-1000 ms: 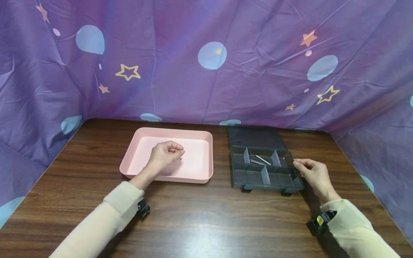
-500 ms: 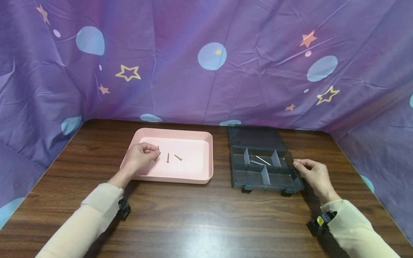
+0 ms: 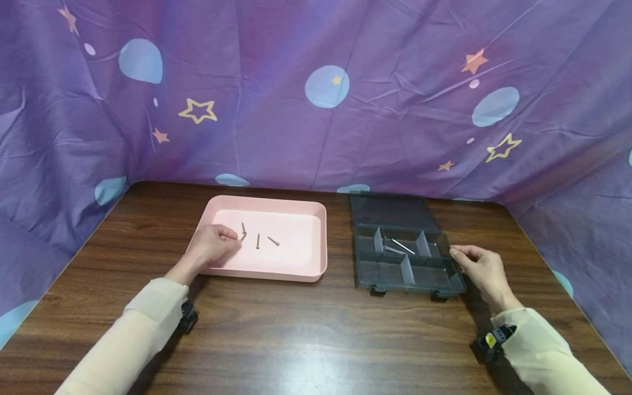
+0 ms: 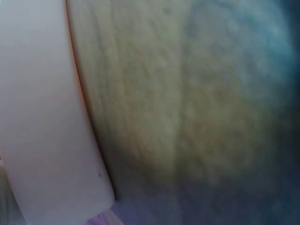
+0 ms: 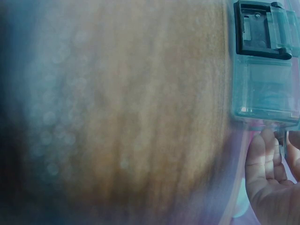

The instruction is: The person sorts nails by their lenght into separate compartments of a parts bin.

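In the head view, my left hand (image 3: pixel 212 244) reaches over the left side of the pink tray (image 3: pixel 316 266). Its thumb and fingers are curled around the end of a small screw (image 3: pixel 243 236). Just beyond lies another screw (image 3: pixel 243 227), and two more, a brassy screw (image 3: pixel 258 241) and a slanted screw (image 3: pixel 274 241), rest on the tray floor to the right. My right hand (image 3: pixel 484 269) pinches the right edge of the dark see-through compartment box (image 3: pixel 380 269), fingertips also visible in the right wrist view. Long silvery nails (image 3: pixel 401 246) lie in its middle back compartment.
The box lid (image 3: pixel 392 209) is folded back flat behind it. Two black latches (image 3: pixel 378 291) stick out at the box's front. Wooden table (image 3: pixel 296 329) lies beneath everything. A purple patterned cloth (image 3: pixel 276 137) hangs behind the table and at its sides.
My left hand has moved left from the middle of the tray and come down slightly, uncovering screws. My right hand has stayed at the box edge.
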Available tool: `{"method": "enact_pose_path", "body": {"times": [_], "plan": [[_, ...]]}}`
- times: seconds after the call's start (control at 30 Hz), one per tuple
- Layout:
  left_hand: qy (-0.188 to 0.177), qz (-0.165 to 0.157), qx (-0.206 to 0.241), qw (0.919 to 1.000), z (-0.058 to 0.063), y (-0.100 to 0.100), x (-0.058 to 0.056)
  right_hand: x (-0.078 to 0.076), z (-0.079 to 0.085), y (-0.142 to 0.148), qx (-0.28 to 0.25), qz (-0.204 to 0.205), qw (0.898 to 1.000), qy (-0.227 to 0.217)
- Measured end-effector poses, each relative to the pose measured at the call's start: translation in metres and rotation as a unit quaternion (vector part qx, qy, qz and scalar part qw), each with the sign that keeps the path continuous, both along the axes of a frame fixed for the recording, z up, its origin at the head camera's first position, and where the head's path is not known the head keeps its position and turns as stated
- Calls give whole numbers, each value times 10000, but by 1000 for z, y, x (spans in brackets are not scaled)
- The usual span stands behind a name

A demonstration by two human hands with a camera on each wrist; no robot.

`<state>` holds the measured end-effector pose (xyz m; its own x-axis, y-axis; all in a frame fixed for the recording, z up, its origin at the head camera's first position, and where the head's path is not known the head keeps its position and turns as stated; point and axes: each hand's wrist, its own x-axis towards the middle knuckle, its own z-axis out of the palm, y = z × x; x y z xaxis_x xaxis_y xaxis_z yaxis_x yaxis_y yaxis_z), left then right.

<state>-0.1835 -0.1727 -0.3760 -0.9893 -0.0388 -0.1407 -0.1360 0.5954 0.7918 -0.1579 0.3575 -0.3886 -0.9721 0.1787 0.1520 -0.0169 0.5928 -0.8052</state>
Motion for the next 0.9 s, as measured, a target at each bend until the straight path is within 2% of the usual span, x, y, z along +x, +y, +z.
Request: {"method": "enact_pose_path", "body": {"times": [0.4, 0.9], "plan": [[88, -192, -938, 9954, 3, 1, -1, 2, 0, 0, -228, 31, 9997, 41], [222, -255, -1398, 9896, 4, 3, 0, 2, 2, -2, -200, 24, 9998, 0]]}}
